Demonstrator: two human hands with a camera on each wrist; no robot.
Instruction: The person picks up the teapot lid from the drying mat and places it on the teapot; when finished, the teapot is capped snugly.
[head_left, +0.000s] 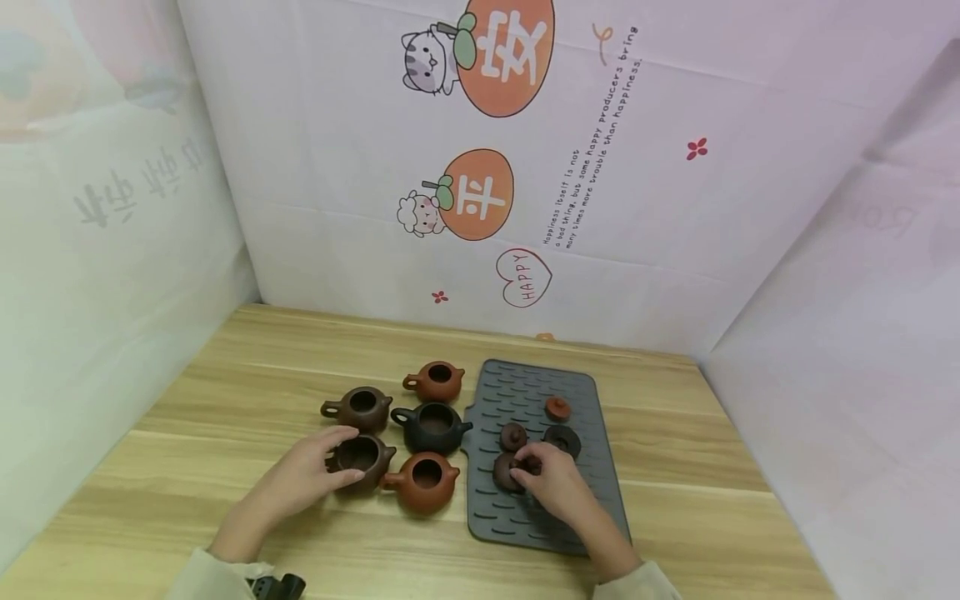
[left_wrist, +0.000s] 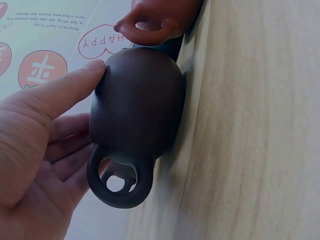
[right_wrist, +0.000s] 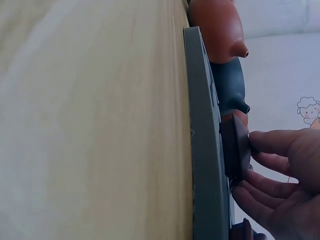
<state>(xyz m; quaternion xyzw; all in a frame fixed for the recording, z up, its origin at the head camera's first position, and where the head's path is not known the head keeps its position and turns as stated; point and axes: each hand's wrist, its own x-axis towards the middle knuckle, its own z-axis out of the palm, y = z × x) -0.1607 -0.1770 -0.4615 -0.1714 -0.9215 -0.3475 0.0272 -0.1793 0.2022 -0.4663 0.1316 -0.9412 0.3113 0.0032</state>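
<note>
My left hand (head_left: 303, 475) holds a dark brown teapot (head_left: 369, 477) by its rim, thumb on one side and fingers on the other. The pot stands lidless on the table, and its loop handle (left_wrist: 122, 185) shows in the left wrist view. With thumb and fingertips, my right hand (head_left: 555, 483) pinches the knob of a dark brown lid (head_left: 505, 473). That lid (right_wrist: 235, 147) appears edge-on at the grey mat (head_left: 495, 508) in the right wrist view. Around it on the mat are a brown lid (head_left: 513, 437), a black lid (head_left: 572, 442) and an orange-red lid (head_left: 557, 407). The right fingers partly cover this area.
More open teapots stand left of the mat: a brown one (head_left: 375, 414), a black one (head_left: 429, 437), a small orange-red one (head_left: 442, 387) and a larger orange-red one (head_left: 423, 498). Printed white sheets (head_left: 337, 167) enclose the wooden table (head_left: 187, 450) at the back and sides.
</note>
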